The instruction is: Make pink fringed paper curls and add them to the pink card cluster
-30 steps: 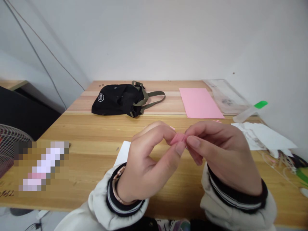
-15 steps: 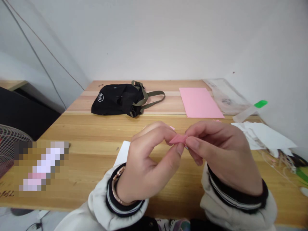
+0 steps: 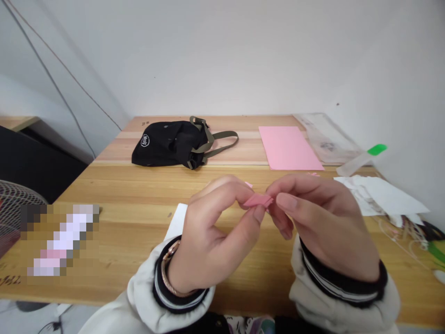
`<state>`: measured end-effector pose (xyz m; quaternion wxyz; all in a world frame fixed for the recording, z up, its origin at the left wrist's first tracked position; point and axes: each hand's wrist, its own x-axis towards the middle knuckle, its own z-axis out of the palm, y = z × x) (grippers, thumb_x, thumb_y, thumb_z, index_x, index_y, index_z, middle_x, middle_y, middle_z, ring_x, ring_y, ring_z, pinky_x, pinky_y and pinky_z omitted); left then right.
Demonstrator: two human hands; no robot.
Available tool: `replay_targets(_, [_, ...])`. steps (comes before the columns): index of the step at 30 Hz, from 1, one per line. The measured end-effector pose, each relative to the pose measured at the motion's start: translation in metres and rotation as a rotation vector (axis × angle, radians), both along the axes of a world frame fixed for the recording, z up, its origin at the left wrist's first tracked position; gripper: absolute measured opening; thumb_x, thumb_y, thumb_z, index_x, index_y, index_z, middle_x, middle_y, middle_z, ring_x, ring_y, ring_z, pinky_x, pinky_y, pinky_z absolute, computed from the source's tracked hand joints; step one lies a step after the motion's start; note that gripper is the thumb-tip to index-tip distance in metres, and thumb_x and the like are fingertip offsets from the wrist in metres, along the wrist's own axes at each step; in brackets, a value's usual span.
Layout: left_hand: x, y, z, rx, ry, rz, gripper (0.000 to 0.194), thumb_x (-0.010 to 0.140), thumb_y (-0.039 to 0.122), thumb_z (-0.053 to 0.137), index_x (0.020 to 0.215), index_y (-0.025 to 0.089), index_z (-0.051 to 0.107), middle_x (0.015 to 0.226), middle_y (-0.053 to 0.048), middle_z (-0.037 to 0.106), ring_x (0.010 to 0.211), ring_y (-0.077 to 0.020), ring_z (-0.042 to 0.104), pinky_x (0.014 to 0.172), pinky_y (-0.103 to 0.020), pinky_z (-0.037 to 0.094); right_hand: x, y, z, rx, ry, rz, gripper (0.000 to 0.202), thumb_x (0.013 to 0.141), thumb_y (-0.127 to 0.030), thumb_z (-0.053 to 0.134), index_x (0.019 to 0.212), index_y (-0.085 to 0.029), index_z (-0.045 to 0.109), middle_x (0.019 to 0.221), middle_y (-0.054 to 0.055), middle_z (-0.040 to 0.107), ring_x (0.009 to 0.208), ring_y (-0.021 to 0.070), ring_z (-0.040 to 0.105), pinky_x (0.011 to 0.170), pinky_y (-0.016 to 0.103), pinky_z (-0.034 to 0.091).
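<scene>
Between the thumb and index finger of my left hand (image 3: 222, 232) is a small folded piece of pink paper (image 3: 257, 200). It is held up above the table, with several layered edges showing at its right end. My right hand (image 3: 320, 218) is close beside that end, its thumb lifted off the paper and apart from the index finger. The right index fingertip lies just behind the paper; whether it touches cannot be made out. Another bit of pink paper (image 3: 249, 184) peeks out behind my left hand.
A black bag (image 3: 163, 144) lies at the back of the wooden table (image 3: 132, 195). Further right are pink sheets (image 3: 290, 148), a clear plastic sleeve (image 3: 327, 137), a green-ended clear strip (image 3: 377, 150), white paper (image 3: 385, 192) and tangled cables (image 3: 413, 236). A fan (image 3: 21, 208) stands left.
My right thumb has come off the pink paper and moved slightly right, uncovering its layered end. My left hand keeps its pinch in nearly the same spot.
</scene>
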<state>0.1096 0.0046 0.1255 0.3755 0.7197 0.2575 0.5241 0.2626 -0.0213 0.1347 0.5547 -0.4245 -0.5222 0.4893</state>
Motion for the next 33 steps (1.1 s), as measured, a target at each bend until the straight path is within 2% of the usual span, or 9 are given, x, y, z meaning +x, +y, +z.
replay_targets(22, [-0.0006, 0.0016, 0.0000, 0.058, 0.017, -0.017, 0.006, 0.078, 0.012, 0.057, 0.080, 0.017, 0.058, 0.072, -0.004, 0.058, 0.068, -0.0153, 0.056, 0.062, -0.031, 0.047, -0.0007, -0.0001, -0.0003, 0.006, -0.099, -0.044, 0.012, 0.076, -0.029, 0.065, 0.073, -0.018, 0.067, 0.052, -0.001, 0.056, 0.040, 0.0062, 0.043, 0.033, 0.018, 0.035])
replay_targets(33, [-0.0001, 0.0014, 0.0001, 0.076, 0.024, -0.005, 0.006, 0.078, 0.011, 0.056, 0.079, 0.017, 0.057, 0.073, -0.004, 0.059, 0.068, -0.0148, 0.056, 0.060, -0.031, 0.047, 0.0011, 0.0002, 0.0016, -0.017, -0.075, -0.002, 0.013, 0.077, -0.030, 0.063, 0.074, -0.018, 0.067, 0.054, -0.001, 0.058, 0.041, 0.0063, 0.045, 0.035, 0.018, 0.037])
